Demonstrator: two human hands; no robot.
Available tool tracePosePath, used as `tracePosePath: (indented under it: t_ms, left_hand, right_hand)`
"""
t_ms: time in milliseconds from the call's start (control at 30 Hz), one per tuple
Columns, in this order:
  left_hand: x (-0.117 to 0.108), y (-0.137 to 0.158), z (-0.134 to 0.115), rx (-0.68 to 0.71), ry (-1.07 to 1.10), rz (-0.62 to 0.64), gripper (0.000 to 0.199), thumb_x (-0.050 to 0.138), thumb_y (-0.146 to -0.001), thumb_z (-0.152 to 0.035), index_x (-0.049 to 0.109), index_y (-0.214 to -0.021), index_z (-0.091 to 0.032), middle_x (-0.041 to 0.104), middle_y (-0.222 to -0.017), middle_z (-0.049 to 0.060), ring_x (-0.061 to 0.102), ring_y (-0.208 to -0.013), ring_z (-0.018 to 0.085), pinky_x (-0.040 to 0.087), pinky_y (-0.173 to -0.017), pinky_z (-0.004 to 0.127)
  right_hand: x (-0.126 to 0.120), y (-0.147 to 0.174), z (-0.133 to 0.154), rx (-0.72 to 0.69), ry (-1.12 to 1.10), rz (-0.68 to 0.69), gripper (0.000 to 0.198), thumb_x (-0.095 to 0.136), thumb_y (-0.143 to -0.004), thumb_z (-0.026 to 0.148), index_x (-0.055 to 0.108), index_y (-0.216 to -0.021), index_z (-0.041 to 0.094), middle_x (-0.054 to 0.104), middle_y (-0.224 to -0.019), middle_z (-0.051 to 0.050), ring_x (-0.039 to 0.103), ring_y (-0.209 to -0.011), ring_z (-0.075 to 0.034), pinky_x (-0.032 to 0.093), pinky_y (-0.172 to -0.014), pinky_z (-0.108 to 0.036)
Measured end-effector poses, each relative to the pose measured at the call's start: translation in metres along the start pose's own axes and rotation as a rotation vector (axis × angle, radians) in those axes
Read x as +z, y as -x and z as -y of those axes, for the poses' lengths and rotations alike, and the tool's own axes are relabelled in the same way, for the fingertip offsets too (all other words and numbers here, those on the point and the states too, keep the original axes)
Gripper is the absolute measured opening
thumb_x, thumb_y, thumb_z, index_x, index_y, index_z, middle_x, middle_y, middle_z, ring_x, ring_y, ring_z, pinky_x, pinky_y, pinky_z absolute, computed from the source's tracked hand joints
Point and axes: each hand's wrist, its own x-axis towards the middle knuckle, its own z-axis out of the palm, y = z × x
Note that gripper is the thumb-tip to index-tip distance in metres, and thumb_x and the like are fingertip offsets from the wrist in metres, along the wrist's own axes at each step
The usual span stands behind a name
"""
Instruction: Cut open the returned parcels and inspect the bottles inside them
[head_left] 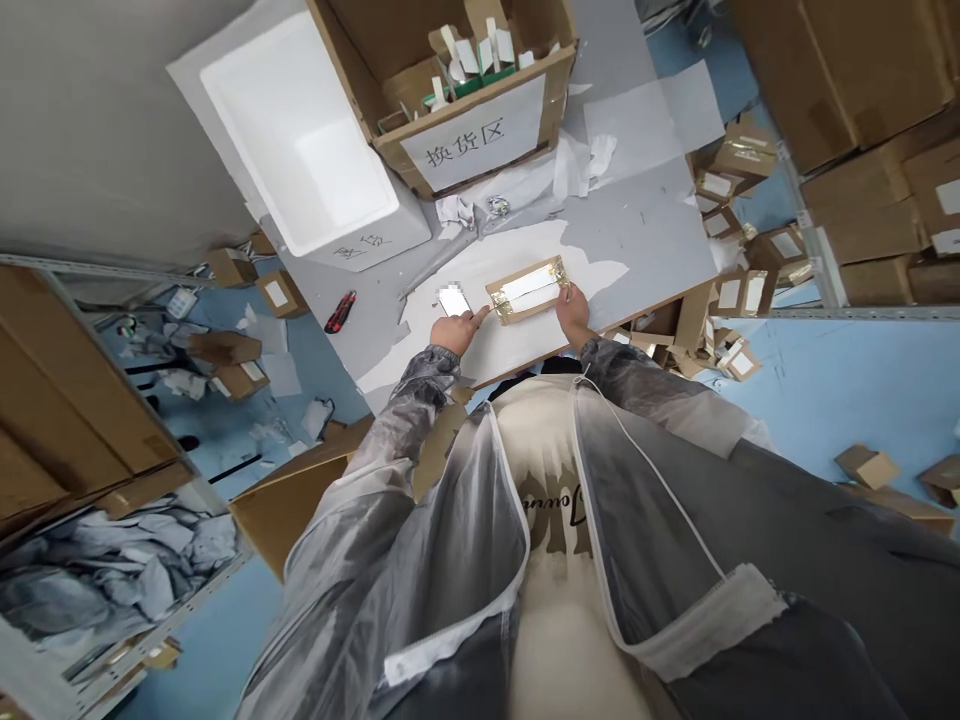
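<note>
Right hand point(574, 312) gripping near end of taped box point(526, 288) on surface point(645, 235), apparently steadying it; left hand point(452, 332) pointing index finger at opposite end, beside phone point(453, 301); cannot tell whether other fingers are grasping phone.

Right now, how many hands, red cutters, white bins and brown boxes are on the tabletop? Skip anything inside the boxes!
Hands: 2 (left hand, right hand)
Red cutters: 1 (red-and-black cutter)
White bins: 1 (white bin)
Brown boxes: 2 (big open carton, small taped box)
Total: 6
</note>
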Motion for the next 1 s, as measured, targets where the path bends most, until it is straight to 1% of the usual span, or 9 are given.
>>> tracePosePath:
  t_ms: [67,167,267,333,400,567,733,867,1000]
  left_hand:
    - [0.015,0.013,-0.003,-0.07,0.124,-0.078,0.055,0.06,-0.126,-0.032,0.08,-0.177,-0.031,0.084,-0.135,0.026,0.084,-0.13,0.044,0.059,-0.119,0.055]
    - [0.044,0.028,-0.017,-0.216,0.458,-0.315,0.05,0.075,-0.123,-0.046,0.086,-0.168,-0.027,0.088,-0.133,0.024,0.083,-0.13,0.044,0.062,-0.118,0.048]
    - [0.071,0.033,-0.037,-0.369,0.804,-0.46,0.058,0.077,-0.123,-0.057,0.085,-0.17,-0.024,0.092,-0.128,0.018,0.086,-0.112,0.037,0.07,-0.102,0.04]
    - [0.081,0.029,-0.05,-0.427,0.858,-0.386,0.065,0.066,-0.128,-0.061,0.079,-0.181,-0.024,0.093,-0.127,0.013,0.084,-0.088,0.028,0.072,-0.085,0.036]
    - [0.085,0.021,-0.06,-0.441,0.801,-0.291,0.066,0.055,-0.133,-0.059,0.071,-0.189,-0.027,0.093,-0.131,0.01,0.08,-0.075,0.021,0.071,-0.076,0.033]
    - [0.082,0.004,-0.071,-0.439,0.589,-0.277,0.063,0.051,-0.137,-0.048,0.065,-0.195,-0.026,0.095,-0.135,0.014,0.091,-0.101,0.028,0.071,-0.093,0.034]
    - [0.081,0.006,-0.087,-0.401,0.379,-0.226,0.063,0.049,-0.137,-0.04,0.062,-0.196,-0.019,0.09,-0.147,0.025,0.089,-0.134,0.041,0.065,-0.11,0.04]
    - [0.087,0.016,-0.109,-0.396,0.319,-0.11,0.065,0.046,-0.137,-0.037,0.056,-0.2,-0.022,0.086,-0.153,0.026,0.088,-0.135,0.041,0.064,-0.11,0.042]
    - [0.095,0.024,-0.112,-0.404,0.345,-0.104,0.067,0.043,-0.138,-0.039,0.051,-0.202,-0.023,0.085,-0.158,0.025,0.087,-0.136,0.04,0.065,-0.108,0.041]
  right_hand:
    - [-0.008,0.0,0.005,0.014,0.058,-0.015,0.056,0.044,-0.127,0.053,0.079,-0.15,0.016,0.073,-0.173,-0.031,0.065,-0.173,-0.047,0.047,-0.154,-0.071]
    - [-0.022,0.0,0.017,-0.094,0.144,-0.109,0.055,0.056,-0.125,0.044,0.073,-0.166,0.011,0.04,-0.205,-0.029,0.032,-0.197,-0.047,0.025,-0.164,-0.073]
    - [-0.034,-0.006,0.032,-0.553,0.307,0.015,0.057,0.057,-0.127,0.035,0.069,-0.178,0.013,0.036,-0.211,-0.018,0.01,-0.204,-0.041,0.002,-0.166,-0.072]
    - [-0.038,-0.015,0.043,-0.854,0.488,0.211,0.053,0.055,-0.13,0.034,0.074,-0.177,0.018,0.047,-0.207,-0.011,0.014,-0.204,-0.038,-0.001,-0.167,-0.071]
    - [-0.04,-0.025,0.05,-0.981,0.676,0.342,0.053,0.06,-0.132,0.041,0.075,-0.18,0.024,0.052,-0.205,-0.006,0.019,-0.203,-0.039,0.001,-0.167,-0.075]
    - [-0.04,-0.045,0.052,-0.93,0.929,0.365,0.067,0.067,-0.13,0.059,0.068,-0.19,0.028,0.042,-0.21,-0.01,0.028,-0.2,-0.048,0.016,-0.162,-0.084]
    - [-0.047,-0.042,0.052,-0.922,0.984,0.372,0.074,0.06,-0.13,0.067,0.063,-0.193,0.027,0.027,-0.215,-0.013,0.026,-0.2,-0.047,0.014,-0.162,-0.082]
    - [-0.052,-0.035,0.061,-0.896,1.008,0.398,0.077,0.063,-0.129,0.066,0.062,-0.194,0.023,0.031,-0.213,-0.019,0.027,-0.199,-0.048,0.015,-0.162,-0.081]
    - [-0.052,-0.031,0.068,-0.883,1.002,0.408,0.079,0.062,-0.129,0.068,0.06,-0.195,0.025,0.037,-0.21,-0.02,0.029,-0.196,-0.049,0.015,-0.161,-0.08]
